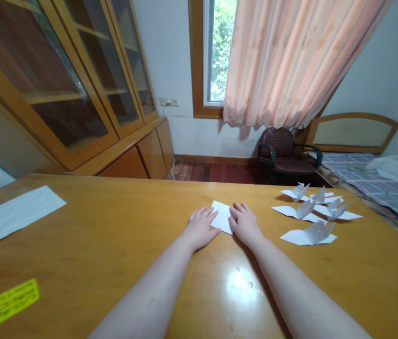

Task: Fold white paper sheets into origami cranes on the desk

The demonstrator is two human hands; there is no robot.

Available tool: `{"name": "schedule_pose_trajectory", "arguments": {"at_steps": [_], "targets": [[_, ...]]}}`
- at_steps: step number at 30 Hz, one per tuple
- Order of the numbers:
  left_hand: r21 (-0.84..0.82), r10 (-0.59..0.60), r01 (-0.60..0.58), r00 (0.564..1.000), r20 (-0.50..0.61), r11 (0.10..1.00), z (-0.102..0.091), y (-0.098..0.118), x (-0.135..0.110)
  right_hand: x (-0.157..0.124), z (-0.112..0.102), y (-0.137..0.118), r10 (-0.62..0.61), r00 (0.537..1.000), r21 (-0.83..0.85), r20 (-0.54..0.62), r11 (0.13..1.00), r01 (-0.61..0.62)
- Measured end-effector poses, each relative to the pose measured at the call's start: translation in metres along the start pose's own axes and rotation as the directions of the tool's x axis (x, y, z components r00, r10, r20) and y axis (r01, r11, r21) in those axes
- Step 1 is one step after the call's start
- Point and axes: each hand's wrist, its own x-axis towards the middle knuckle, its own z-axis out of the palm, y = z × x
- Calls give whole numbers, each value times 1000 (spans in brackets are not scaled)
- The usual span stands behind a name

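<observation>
A small folded white paper (223, 215) lies on the wooden table (114, 245) between my two hands. My left hand (201, 227) rests flat on the paper's left edge, fingers stretched out. On the paper's right edge my right hand (244, 220) presses down with its fingers extended and close together. Neither hand lifts the sheet. To the right of my right hand lie several finished folded white paper figures (312, 214) with raised wings.
A long white sheet (10, 216) lies at the table's left end and a yellow label (3, 306) at the near left corner. Beyond the table stand a glass-fronted wooden cabinet (79, 94), a dark armchair (283, 150) and a bed (386, 183).
</observation>
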Motion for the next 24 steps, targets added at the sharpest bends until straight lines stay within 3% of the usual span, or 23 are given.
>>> {"name": "schedule_pose_trajectory", "arguments": {"at_steps": [4, 7, 15, 19, 24], "targets": [[5, 24, -24, 999, 27, 1000, -2, 1, -2, -4, -3, -5, -174, 976, 42, 134, 985, 170], [-3, 14, -14, 1000, 22, 1000, -2, 1, 0, -5, -5, -7, -246, 948, 96, 200, 968, 231], [-10, 48, -50, 993, -108, 999, 1, -4, 5, -9, -12, -9, -326, 930, 134, 168, 942, 306], [-11, 23, -26, 982, -185, 1000, 3, -6, 7, -12, -16, -11, -396, 895, 163, 205, 915, 368], [-16, -31, 28, 975, -220, 999, 4, -7, 7, -13, -17, -12, -394, 902, 173, 177, 915, 366]]}}
